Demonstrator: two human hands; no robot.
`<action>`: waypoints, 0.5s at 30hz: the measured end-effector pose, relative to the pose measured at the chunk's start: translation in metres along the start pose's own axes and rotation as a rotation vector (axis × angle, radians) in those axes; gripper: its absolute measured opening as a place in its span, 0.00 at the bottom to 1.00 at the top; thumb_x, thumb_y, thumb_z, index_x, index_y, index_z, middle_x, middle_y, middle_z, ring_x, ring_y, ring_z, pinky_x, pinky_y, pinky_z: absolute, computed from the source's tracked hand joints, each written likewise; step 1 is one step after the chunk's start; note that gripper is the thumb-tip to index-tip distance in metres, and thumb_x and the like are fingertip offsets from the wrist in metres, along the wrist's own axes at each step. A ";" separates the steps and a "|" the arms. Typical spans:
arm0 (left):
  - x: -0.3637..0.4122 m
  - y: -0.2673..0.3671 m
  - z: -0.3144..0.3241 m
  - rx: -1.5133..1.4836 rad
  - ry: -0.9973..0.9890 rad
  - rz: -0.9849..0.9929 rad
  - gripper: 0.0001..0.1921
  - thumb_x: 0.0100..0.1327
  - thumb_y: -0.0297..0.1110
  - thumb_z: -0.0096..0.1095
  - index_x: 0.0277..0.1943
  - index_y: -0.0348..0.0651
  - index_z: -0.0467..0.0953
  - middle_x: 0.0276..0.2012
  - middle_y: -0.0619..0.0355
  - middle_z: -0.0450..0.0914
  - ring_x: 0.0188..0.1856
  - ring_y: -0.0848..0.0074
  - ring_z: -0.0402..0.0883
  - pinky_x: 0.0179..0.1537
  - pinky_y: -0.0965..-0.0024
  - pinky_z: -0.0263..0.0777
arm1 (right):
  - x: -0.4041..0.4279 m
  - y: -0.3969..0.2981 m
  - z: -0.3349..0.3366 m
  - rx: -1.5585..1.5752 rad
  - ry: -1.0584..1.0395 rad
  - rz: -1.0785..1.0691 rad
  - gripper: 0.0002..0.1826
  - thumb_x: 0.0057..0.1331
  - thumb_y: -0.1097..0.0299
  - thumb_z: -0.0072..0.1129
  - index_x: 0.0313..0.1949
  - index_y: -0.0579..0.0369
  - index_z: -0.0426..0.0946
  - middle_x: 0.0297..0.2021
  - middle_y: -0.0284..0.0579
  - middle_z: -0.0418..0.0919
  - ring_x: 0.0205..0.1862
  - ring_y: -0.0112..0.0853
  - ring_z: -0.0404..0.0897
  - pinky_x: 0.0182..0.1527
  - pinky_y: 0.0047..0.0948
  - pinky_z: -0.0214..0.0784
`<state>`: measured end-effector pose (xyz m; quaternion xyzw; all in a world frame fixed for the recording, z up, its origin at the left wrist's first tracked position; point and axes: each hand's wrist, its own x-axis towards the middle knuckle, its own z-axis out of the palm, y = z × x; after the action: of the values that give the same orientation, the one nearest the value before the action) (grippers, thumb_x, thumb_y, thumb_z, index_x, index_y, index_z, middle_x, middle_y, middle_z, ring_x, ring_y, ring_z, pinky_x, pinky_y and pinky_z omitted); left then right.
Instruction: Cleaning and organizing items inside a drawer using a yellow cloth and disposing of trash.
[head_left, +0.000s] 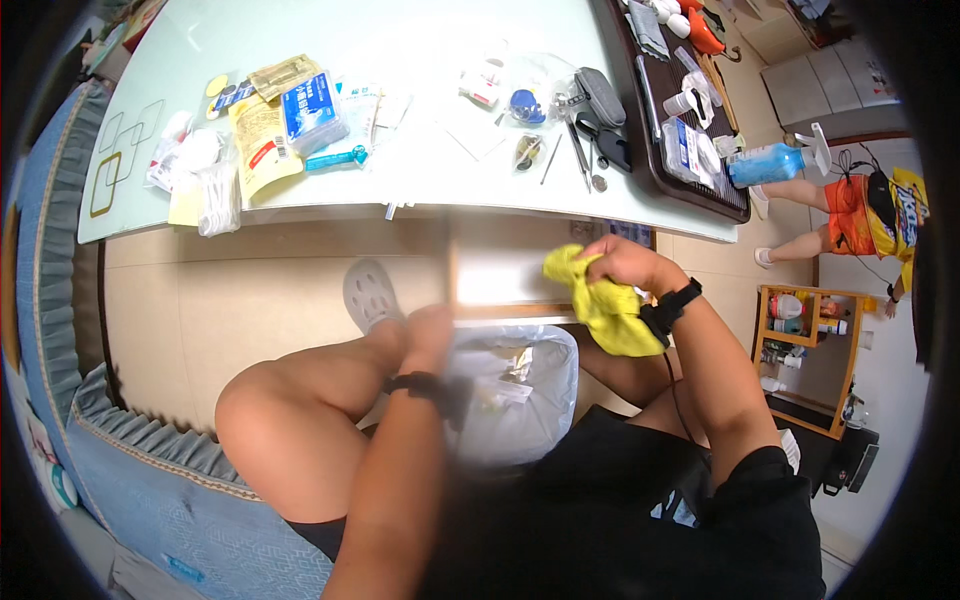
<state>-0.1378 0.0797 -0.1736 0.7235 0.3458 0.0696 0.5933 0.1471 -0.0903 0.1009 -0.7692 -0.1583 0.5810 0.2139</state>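
My right hand (626, 264) is closed on a crumpled yellow cloth (611, 319), which hangs down beside the right edge of the bin. My left hand (430, 334), blurred, is at the left side of an open white drawer (510, 277) with a wooden rim; whether it grips the edge cannot be made out. Below the drawer stands a bin with a pale plastic liner (556, 390), holding some wrappers (517, 364). Both wrists wear black straps.
The glass-topped table (420, 161) carries packets, a blue-and-white box (311, 109), cotton swabs (218, 201), a grey case (600, 96) and tweezers. At right are a dark tray (645, 150), a blue pump bottle (772, 163) and a shelf unit (855, 360). Another person (862, 206) stands beyond.
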 end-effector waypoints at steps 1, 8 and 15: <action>0.001 -0.005 -0.003 0.004 0.006 0.001 0.11 0.61 0.29 0.50 0.32 0.40 0.82 0.33 0.44 0.83 0.36 0.51 0.83 0.39 0.52 0.77 | 0.009 -0.001 0.008 -0.001 -0.003 -0.006 0.20 0.53 0.75 0.61 0.48 0.62 0.82 0.48 0.48 0.82 0.45 0.32 0.79 0.47 0.29 0.72; -0.010 0.035 -0.002 0.121 -0.043 -0.050 0.12 0.62 0.29 0.49 0.34 0.40 0.82 0.34 0.44 0.84 0.38 0.53 0.85 0.39 0.53 0.77 | 0.142 0.009 0.110 -0.750 0.036 -0.613 0.25 0.60 0.67 0.57 0.59 0.50 0.76 0.50 0.57 0.80 0.50 0.47 0.80 0.54 0.39 0.71; -0.023 0.015 -0.016 -0.033 0.091 -0.120 0.10 0.59 0.31 0.52 0.29 0.41 0.81 0.30 0.46 0.83 0.32 0.55 0.84 0.32 0.54 0.77 | 0.159 -0.038 0.130 -1.012 -0.337 -0.541 0.18 0.60 0.65 0.57 0.50 0.50 0.79 0.39 0.54 0.82 0.43 0.49 0.82 0.48 0.44 0.73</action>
<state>-0.1566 0.0783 -0.1483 0.6878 0.4140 0.0726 0.5918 0.0662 0.0398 -0.0412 -0.6052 -0.6374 0.4723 -0.0665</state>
